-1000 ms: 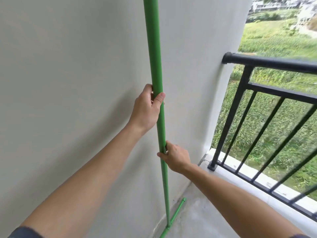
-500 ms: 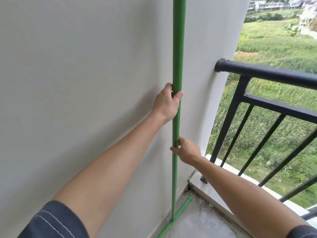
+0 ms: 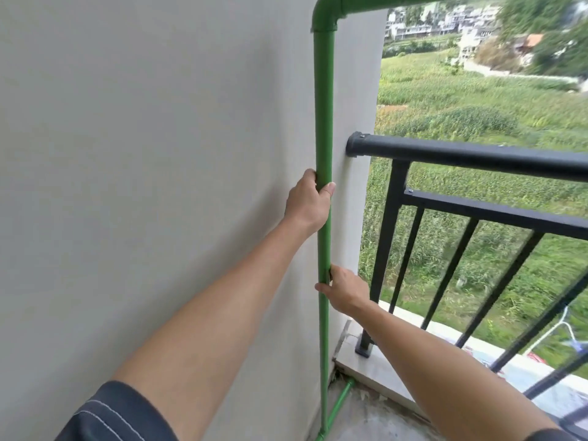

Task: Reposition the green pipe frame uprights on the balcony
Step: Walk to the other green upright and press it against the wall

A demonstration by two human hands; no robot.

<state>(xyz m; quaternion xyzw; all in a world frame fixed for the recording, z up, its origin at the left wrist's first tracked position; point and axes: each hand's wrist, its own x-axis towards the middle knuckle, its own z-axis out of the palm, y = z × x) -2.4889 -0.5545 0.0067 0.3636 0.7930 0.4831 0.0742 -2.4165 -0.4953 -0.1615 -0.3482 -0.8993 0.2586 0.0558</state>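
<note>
A green pipe upright point(image 3: 324, 106) stands vertical close to the white wall point(image 3: 143, 154). At its top an elbow joint point(image 3: 325, 17) turns into a horizontal green pipe running right. At the floor a green foot pipe point(image 3: 340, 401) extends from its base toward the railing ledge. My left hand point(image 3: 307, 203) is wrapped around the upright at mid height. My right hand point(image 3: 345, 289) grips the same upright lower down, thumb across the pipe.
A black metal balcony railing point(image 3: 471, 155) with slanted bars runs right from the wall, its post bolted to a pale stone ledge point(image 3: 375, 366). The concrete balcony floor point(image 3: 366, 421) lies below. Beyond are green fields and distant buildings.
The view has risen, so the top elbow and horizontal pipe now show. The upright appears further right, nearer the wall's end and the railing. Both hands keep their grip.
</note>
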